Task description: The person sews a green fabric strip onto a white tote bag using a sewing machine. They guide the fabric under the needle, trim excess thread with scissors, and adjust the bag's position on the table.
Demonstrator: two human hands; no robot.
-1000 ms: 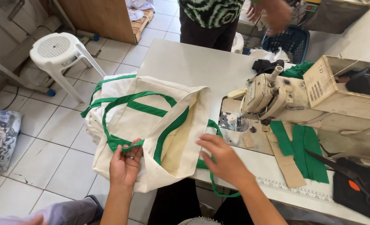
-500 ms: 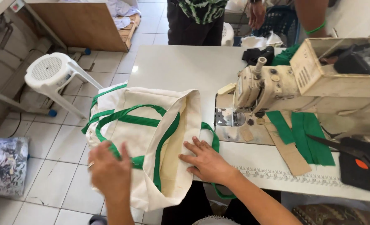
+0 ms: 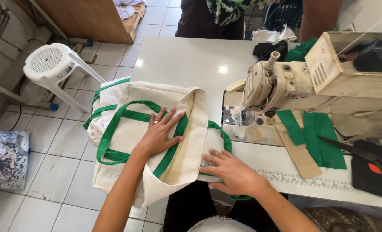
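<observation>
left hand (image 3: 160,134) spread flat, pressing on the cream tote bag (image 3: 126,129) right under its palm, right hand (image 3: 231,172) lay open on the bag's edge, green strap (image 3: 113,124) looped just left of the left fingers, sewing machine (image 3: 285,86) up beyond the right hand

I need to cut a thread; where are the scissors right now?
In the head view, the scissors lie at the far right of the table, just right of the green fabric strips and below the sewing machine.
</observation>
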